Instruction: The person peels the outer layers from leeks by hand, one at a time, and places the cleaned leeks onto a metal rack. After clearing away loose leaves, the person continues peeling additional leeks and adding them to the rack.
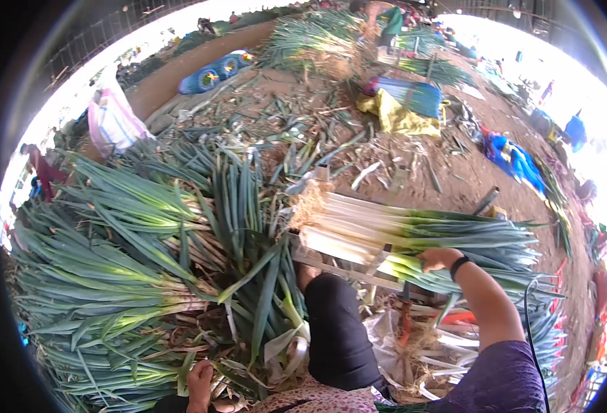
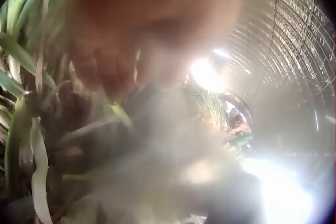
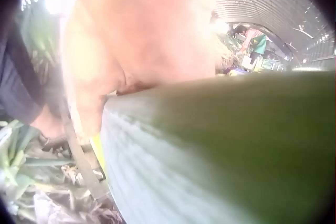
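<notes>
A row of trimmed leeks (image 1: pixel 365 224) lies in a low metal frame (image 1: pixel 345 270), roots to the left and green leaves to the right. On the near side of this row, my right hand (image 1: pixel 441 259) grips a leek by its green part. In the right wrist view a broad leek leaf (image 3: pixel 173 166) runs from under the hand toward the camera. My left hand (image 1: pixel 199 380) is low by the near edge of a big leek pile (image 1: pixel 111 275). In the left wrist view its fingers (image 2: pixel 113 71) hang downward over blurred leaf scraps, with nothing held that shows.
More leeks (image 1: pixel 448 351) lie right of my leg (image 1: pixel 341 330), roots toward me. Beyond the frame are a yellow sack (image 1: pixel 396 113), blue wrapped bundles (image 1: pixel 214 72) and a white sack (image 1: pixel 114 120). Leaf scraps litter the soil. A person (image 1: pixel 379 20) bends over leeks at the far end.
</notes>
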Available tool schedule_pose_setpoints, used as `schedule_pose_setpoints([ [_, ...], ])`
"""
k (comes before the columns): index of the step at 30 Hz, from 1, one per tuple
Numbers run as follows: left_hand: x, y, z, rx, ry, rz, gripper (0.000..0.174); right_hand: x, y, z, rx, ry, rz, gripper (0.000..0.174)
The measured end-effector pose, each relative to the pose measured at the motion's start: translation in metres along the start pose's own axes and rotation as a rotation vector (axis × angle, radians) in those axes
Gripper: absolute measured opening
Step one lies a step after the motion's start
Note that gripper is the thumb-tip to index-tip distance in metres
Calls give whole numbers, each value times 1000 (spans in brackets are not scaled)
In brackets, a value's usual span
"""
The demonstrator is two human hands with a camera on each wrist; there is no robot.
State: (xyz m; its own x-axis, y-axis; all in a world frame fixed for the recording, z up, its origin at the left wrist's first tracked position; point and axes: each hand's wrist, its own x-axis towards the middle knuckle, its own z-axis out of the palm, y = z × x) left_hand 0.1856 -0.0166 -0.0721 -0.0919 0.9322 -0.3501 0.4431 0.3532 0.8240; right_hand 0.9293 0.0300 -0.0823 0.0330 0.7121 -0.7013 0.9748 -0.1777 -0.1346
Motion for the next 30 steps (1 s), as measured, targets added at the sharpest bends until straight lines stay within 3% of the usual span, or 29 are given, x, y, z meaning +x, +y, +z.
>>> schedule_pose_setpoints([
  [5, -3, -8, 19, -54, -11, -108, 25, -5, -20, 3, 59, 30, 90, 67],
  [6, -5, -6, 20, -42, -22, -108, 24, -14, -35, 2, -80, 48, 132, 60],
  [9, -9, 1, 19, -59, -41, -73, 24, -15, -65, 28, -81, 483, 195, 50],
  [13, -18, -1, 10, -56, 18, -80, 24, -12, -81, 46, 41, 673, 214, 44],
  [14, -19, -3, 9, -174, 15, -170, 24, -12, -78, 44, 38, 637, 195, 48],
  [17, -16, -23, 9, -87, 0, -179, 25, -4, -44, 34, -49, 502, 86, 52],
  [18, -13, -23, 10, -53, -21, -169, 25, 3, -36, 19, -37, 332, 75, 55],
  [20, -4, -9, 16, 14, -71, -150, 26, 7, -29, 2, -87, 234, -36, 52],
  [21, 4, 2, 22, 65, -94, -74, 26, 10, -31, -4, -119, 191, -48, 51],
  [23, 30, 34, 40, 173, -173, 86, 26, 17, -58, 1, -3, 95, 120, 54],
  [25, 61, 78, 71, 104, -247, 152, 28, 22, -64, 42, -165, 376, 199, 61],
  [27, 95, 120, 102, 185, -304, 361, 28, 5, -75, 48, -50, 466, 205, 67],
  [29, 121, 149, 136, -29, -375, 361, 29, -20, -71, 45, 112, 585, 89, 70],
  [30, 125, 168, 148, -24, -407, 389, 29, -37, -71, 50, 204, 757, 51, 69],
])
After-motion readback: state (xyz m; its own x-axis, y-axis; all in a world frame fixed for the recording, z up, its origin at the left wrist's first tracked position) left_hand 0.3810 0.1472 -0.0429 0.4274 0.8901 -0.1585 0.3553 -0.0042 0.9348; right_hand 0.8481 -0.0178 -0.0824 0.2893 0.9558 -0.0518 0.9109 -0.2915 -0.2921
